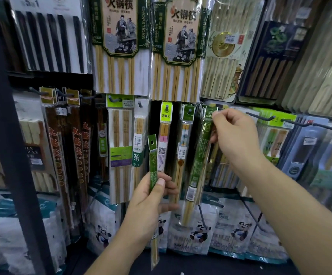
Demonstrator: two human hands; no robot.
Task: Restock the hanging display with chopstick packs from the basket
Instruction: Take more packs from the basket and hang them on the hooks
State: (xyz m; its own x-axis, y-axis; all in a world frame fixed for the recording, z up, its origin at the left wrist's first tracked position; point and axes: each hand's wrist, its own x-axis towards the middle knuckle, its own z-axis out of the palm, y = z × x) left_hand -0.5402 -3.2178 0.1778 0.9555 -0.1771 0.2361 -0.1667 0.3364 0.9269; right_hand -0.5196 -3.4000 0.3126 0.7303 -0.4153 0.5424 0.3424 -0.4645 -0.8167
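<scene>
Chopstick packs: two slim green sleeves in play. The left-hand pack [153, 169] is upright in front of the hanging display [154, 120]. The right-hand pack [200, 155] is up at the hook row, tilted, with its lower end angled toward the left hand [151, 201].
Left fingers [160, 184]: clenched round the pack's middle, thumb on the front. Header hole is well above the fingers; the clear tail sticks out below them.
Right hand [236, 141]: fingers [218, 118] pinch the header of the right-hand pack. The rest of it hangs below and left of them.
Handling: judged light, long and stiff along the sticks. Film sleeve looks slick and the header looks like thin card that would bend. Take hold near the header to steer the hole onto a peg; a mid grip only suits carrying.
Bare hook [260, 117]: near the right fingers, to their right, nothing on it.
Hidden: the peg under the right fingers is covered, so can't tell whether the hole is on it. Basket is out of view. Print on the green sleeves is too blurred to read.
</scene>
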